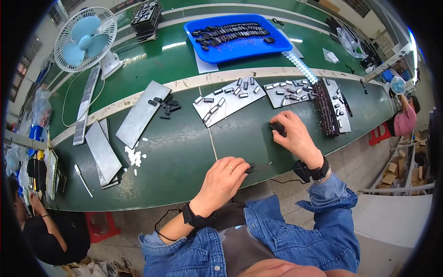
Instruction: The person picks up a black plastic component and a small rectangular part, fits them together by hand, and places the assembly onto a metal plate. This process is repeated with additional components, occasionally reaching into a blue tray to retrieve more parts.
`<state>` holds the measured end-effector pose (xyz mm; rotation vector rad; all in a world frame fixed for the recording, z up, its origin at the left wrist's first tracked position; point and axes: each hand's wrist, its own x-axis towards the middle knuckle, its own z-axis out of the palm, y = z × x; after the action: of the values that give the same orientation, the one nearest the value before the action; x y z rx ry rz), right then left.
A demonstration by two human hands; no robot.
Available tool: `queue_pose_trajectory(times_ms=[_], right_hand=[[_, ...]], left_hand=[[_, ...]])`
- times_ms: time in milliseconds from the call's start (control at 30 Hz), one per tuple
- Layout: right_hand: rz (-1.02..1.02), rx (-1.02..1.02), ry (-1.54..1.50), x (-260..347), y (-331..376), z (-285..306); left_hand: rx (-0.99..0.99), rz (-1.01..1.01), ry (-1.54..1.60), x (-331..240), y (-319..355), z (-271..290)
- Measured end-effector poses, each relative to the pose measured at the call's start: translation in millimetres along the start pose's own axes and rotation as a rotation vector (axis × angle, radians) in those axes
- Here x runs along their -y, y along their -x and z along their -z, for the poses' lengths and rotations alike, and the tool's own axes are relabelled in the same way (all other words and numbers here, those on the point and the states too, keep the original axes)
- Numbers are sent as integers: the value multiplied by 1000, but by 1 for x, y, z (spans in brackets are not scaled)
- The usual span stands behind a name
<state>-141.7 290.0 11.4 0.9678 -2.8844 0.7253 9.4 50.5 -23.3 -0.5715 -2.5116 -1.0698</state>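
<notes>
Black part point(277, 128) under right hand point(295, 137), orientation hidden.

Lots here you just can't make out

The small black part point(277, 128) under the right hand point(295, 137) is mostly covered by the fingers, so its shape is anyone's guess, and the little dark piece point(249, 169) at the left hand point(223, 180) only pokes out past the fingertips. The tiny black components in the blue plastic tray point(277, 48) blur into one dark heap, too small to sort. The black stacked trays point(146, 19) get clipped by the top edge. The person in the pink top point(405, 121) at far right and the person in black point(50, 231) at lower left are both half lost in the dark fisheye rim.
</notes>
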Motion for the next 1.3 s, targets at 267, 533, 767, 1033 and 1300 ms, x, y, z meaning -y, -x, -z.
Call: queue_pose_trajectory(times_ms=[267,533,767,1033,1300], right_hand=[[-233,91,-533,-7,-17,52],[30,164,-223,-41,-185,154],[-38,79,91,-109,-332,76],[-208,-148,348,-173,-350,-30],[-564,103,556,-132,-319,17]], left_hand=[[60,-17,10,4,-1,5],[59,-1,87,8,0,10],[27,38,164,6,-3,13],[37,63,190,7,-3,13],[48,71,177,13,-5,13]])
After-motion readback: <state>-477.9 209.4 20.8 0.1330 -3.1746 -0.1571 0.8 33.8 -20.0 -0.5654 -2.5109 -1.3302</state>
